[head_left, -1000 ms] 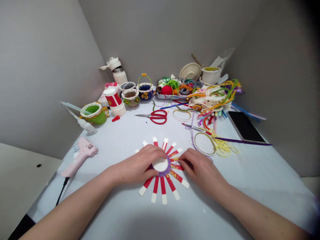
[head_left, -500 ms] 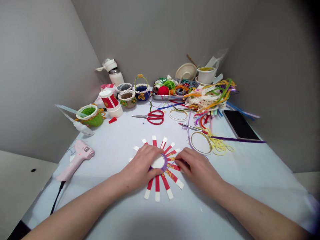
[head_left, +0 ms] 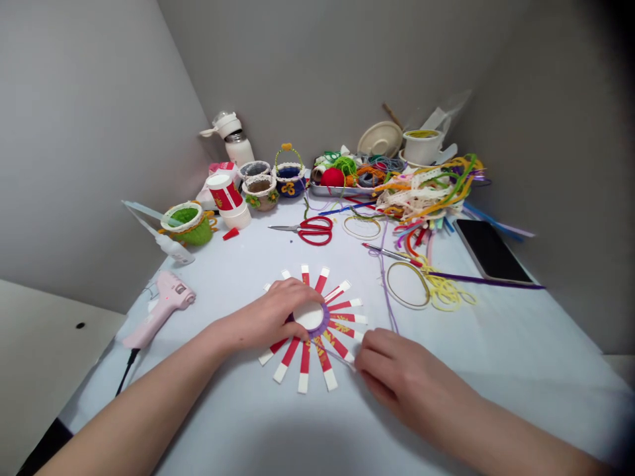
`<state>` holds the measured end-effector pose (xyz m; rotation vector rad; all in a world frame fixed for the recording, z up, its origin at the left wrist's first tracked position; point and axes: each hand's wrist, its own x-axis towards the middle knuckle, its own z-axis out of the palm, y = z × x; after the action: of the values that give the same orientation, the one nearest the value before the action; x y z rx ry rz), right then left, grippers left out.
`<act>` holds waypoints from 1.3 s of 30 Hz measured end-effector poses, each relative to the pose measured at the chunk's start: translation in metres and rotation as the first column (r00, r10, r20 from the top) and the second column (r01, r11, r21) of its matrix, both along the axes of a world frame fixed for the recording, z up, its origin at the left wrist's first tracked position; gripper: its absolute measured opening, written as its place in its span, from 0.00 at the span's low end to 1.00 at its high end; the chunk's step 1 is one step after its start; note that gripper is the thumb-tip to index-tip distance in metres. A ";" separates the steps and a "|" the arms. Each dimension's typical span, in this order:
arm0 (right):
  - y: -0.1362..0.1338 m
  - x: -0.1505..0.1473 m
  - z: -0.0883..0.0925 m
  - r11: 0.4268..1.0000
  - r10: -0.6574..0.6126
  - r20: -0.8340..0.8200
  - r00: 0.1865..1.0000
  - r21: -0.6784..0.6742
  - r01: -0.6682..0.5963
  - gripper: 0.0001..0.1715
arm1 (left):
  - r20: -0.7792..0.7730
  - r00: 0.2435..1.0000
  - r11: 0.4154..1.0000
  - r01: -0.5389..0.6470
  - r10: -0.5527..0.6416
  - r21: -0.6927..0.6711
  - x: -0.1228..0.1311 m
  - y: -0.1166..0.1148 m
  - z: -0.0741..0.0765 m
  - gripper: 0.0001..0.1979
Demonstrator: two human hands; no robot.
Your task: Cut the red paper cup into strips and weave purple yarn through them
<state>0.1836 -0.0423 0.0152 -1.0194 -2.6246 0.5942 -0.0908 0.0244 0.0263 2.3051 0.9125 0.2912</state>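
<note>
A paper cup cut into red and white strips (head_left: 305, 360) lies spread out flat like a sun, its round white base (head_left: 308, 316) in the middle. Purple yarn (head_left: 325, 322) is wound round that base. My left hand (head_left: 278, 307) grips the cup at the base, thumb on the near side and fingers over the far side, covering the left strips. My right hand (head_left: 391, 367) is closed at the lower right of the strips, pinching the purple yarn, which runs taut from the base to its fingertips. More of this yarn trails up the table from that hand.
Red-handled scissors (head_left: 315, 230), a pen (head_left: 391, 254) and a yellow-edged ring (head_left: 407, 285) lie beyond the cup. A pink glue gun (head_left: 161, 307) is at left, a phone (head_left: 491, 250) at right. Small woven baskets (head_left: 290, 180) and a yarn tray (head_left: 342, 190) stand behind.
My right hand has moved toward me, drawing the purple yarn out from the base. The strip cup has turned a little clockwise under my left hand. The view has shifted slightly.
</note>
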 end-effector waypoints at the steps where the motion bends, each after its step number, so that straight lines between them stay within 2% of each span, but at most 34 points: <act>1: -0.004 0.000 0.000 1.000 0.021 0.024 0.999 0.013 -0.022 0.12 | 0.004 1.000 1.000 0.002 -0.002 -0.001 0.000 0.000 0.000 0.23; 6: -0.013 0.000 -0.004 0.996 0.068 0.120 0.990 0.056 -0.076 0.12 | 0.013 1.000 1.000 0.008 -0.007 -0.007 0.000 -0.001 0.000 0.23; 12: 0.001 0.006 -0.004 0.981 -0.189 0.112 0.975 0.074 0.182 0.12 | 0.047 0.999 0.999 0.017 -0.015 -0.035 0.000 -0.002 0.001 0.21; 14: 0.010 0.006 -0.003 0.970 -0.239 0.079 0.968 0.057 0.235 0.11 | 0.055 0.998 0.999 0.023 -0.020 -0.043 0.002 -0.002 0.003 0.21; 21: 0.035 -0.005 -0.010 0.925 -0.380 -0.085 0.921 -0.051 0.376 0.12 | 0.061 0.993 0.991 0.110 -0.105 -0.072 0.012 -0.008 0.008 0.19; 26: 0.035 -0.010 -0.015 0.926 -0.377 -0.072 0.923 -0.053 0.374 0.10 | 0.101 0.988 0.991 0.123 -0.118 -0.053 0.013 -0.013 0.012 0.20; 28: 0.034 -0.010 -0.015 0.928 -0.373 -0.049 0.927 -0.039 0.371 0.10 | 0.106 0.990 0.995 0.094 -0.089 -0.043 0.014 -0.016 0.012 0.22; 33: 0.035 -0.010 -0.016 0.924 -0.382 -0.039 0.923 -0.020 0.381 0.11 | 0.115 0.991 0.997 -0.072 0.070 0.012 0.023 -0.026 0.005 0.27; 36: 0.035 -0.011 -0.017 0.920 -0.392 -0.035 0.919 -0.024 0.391 0.10 | 0.117 0.979 0.985 -0.169 0.164 0.028 0.029 -0.028 -0.002 0.25; 39: 0.035 -0.011 -0.015 0.919 -0.395 -0.030 0.918 -0.040 0.393 0.10 | 0.103 0.973 0.977 -0.210 0.207 0.022 0.030 -0.026 -0.008 0.22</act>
<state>0.1722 -0.0074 -0.0002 -1.4800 -2.2844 0.5518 -0.0613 -0.0015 0.0188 2.2041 1.1077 0.5098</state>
